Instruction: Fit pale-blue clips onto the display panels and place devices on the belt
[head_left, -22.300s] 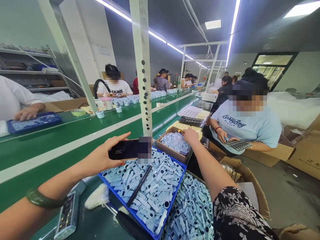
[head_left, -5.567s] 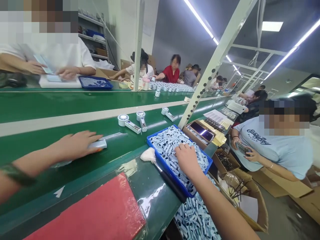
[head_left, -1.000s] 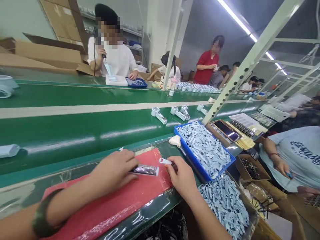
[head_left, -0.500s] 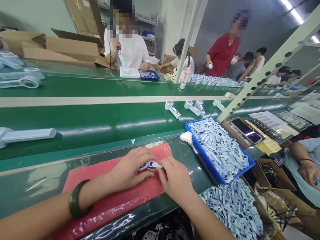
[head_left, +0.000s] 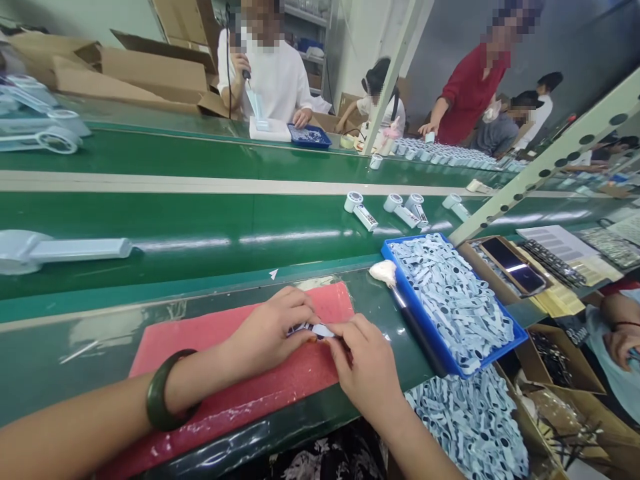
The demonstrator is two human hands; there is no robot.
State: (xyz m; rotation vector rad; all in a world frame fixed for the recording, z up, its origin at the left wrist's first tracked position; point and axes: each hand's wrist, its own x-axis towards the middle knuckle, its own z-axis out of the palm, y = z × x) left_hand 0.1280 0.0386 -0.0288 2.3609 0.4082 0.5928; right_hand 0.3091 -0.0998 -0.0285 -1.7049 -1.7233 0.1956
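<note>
A small light-blue plastic part with dark areas (head_left: 323,331) is held between my two hands, just above a red mat (head_left: 200,340). My left hand (head_left: 273,328), with a green bangle at its wrist, pinches the left end, and its fingers cover much of that side. The thumb and fingertips of my right hand (head_left: 367,353) close on the right end. To the right, a blue tray (head_left: 520,339) is heaped with similar light-blue pieces (head_left: 450,300). Between mat and tray lies a dark-handled tool with a white wrapped end (head_left: 384,272).
Handheld fans (head_left: 363,212) lie along the green conveyor belt (head_left: 200,220); a larger-looking one (head_left: 80,249) is at left. More pieces (head_left: 470,420) fill a box below the tray. A perforated post (head_left: 545,173) slants up at right. Co-workers sit and stand across the belt.
My left thumb and fingers have closed further over the part, which now looks tilted and more hidden. Across the belt, the person in red has lowered a hand with a light-blue item toward the rows.
</note>
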